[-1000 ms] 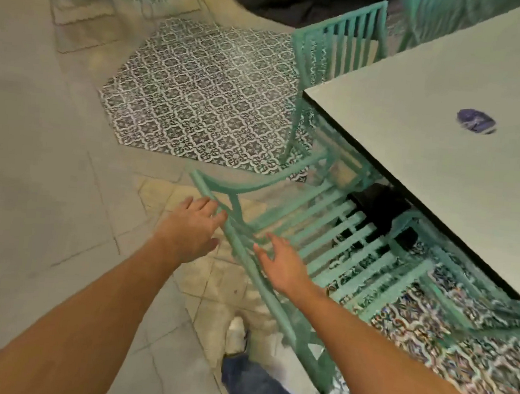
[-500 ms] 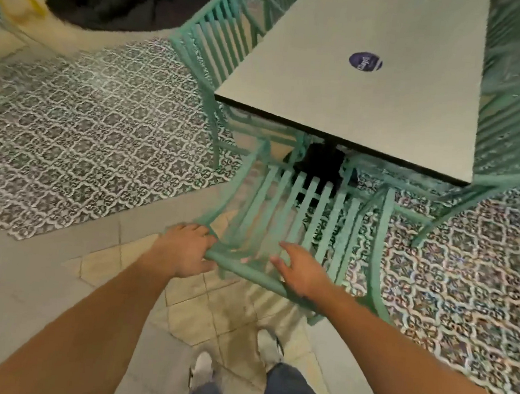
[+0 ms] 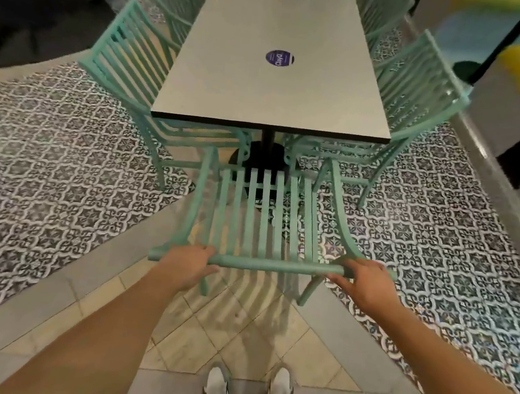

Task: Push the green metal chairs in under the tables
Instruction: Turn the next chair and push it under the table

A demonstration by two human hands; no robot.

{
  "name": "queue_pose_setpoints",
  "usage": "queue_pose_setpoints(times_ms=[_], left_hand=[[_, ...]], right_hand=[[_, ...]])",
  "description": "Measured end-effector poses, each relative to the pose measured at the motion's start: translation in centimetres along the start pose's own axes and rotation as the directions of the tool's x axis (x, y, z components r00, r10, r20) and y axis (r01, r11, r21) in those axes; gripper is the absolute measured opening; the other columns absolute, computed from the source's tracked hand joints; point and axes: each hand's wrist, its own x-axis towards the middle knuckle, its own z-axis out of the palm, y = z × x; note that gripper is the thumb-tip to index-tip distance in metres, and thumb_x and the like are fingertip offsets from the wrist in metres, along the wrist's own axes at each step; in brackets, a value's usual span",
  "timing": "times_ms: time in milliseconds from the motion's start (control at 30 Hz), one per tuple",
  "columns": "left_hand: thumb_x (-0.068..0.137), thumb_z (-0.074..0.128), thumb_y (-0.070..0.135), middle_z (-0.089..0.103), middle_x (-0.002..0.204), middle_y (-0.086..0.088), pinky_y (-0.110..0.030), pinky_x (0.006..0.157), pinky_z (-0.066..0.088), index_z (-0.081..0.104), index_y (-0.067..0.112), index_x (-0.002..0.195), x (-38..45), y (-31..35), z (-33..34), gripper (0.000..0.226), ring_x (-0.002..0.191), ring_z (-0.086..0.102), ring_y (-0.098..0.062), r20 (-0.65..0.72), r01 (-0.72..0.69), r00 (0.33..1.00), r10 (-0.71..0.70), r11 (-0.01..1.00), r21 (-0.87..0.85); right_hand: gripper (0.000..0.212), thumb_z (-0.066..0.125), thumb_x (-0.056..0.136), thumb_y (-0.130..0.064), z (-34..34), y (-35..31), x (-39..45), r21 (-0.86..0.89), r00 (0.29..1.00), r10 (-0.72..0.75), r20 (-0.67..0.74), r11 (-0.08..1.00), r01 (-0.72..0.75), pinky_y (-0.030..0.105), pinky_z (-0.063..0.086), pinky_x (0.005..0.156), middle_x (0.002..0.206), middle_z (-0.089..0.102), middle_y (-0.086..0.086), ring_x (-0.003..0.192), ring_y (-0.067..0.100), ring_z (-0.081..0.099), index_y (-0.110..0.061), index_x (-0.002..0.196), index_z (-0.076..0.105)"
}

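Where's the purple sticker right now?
The purple sticker lies on the table top, centred between the side chairs, straight ahead beyond the chair both hands grip.

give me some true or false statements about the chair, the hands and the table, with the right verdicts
1. Both hands grip the top rail of the chair at the table's end. True: the left hand and the right hand hold the rail of the chair.
2. The chair's seat is fully under the table. False: it sits short of the table edge, mostly in the open.
3. A round purple sticker lies on the tabletop. True: the sticker sits near the middle.
4. No other chairs stand at the table. False: a chair on the left and a chair on the right flank it.
5. The person is barefoot. False: light shoes show at the bottom.
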Motion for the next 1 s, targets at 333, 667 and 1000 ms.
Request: queue_pose_setpoints(times_ms=[333,667,1000], left_hand=[[0.1,0.03,0.056,0.06,0.117,-0.001,-0.035,0.077,0.042,0.045,0.021,0.127,-0.9,0.4,0.4,0.046,0.103,0.059,-0.023,0.0,0.004,1.0,-0.004,0.997,0.077],[0.099,0.032,0.056,0.06,0.118,-0.001,-0.036,0.083,0.044,0.044,0.021,0.134,-2.9,0.8,0.7,0.05,0.106,0.059,-0.023,0.0,-0.013,1.0,0.013,0.997,0.071],[0.096,0.037,0.06,0.06,0.103,0.003,-0.032,0.075,0.042,0.051,0.023,0.121,-4.9,0.3,1.6,0.047,0.095,0.059,-0.019,0.013,0.022,1.0,-0.021,0.998,-0.051]], right_hand=[[0.094,-0.008,0.06,-0.085,-0.7,-0.7,-0.8,-0.011,0.999,-0.003,0.042,1.0,0.003,0.035,0.038,0.093,0.102,0.06,-0.013,0.1,0.012,0.055,-0.037,0.109,0.057],[0.084,0.001,0.066,-0.082,-0.7,-1.3,-2.8,-0.006,0.996,0.013,0.09,1.0,-0.012,0.036,0.034,0.095,0.097,0.048,-0.016,0.106,0.013,0.049,-0.034,0.109,0.055],[0.092,-0.003,0.067,-0.088,0.9,-1.7,-5.3,0.027,0.999,0.018,0.037,0.999,-0.019,0.039,0.029,0.108,0.107,0.056,-0.013,0.108,0.013,0.05,-0.033,0.111,0.056]])
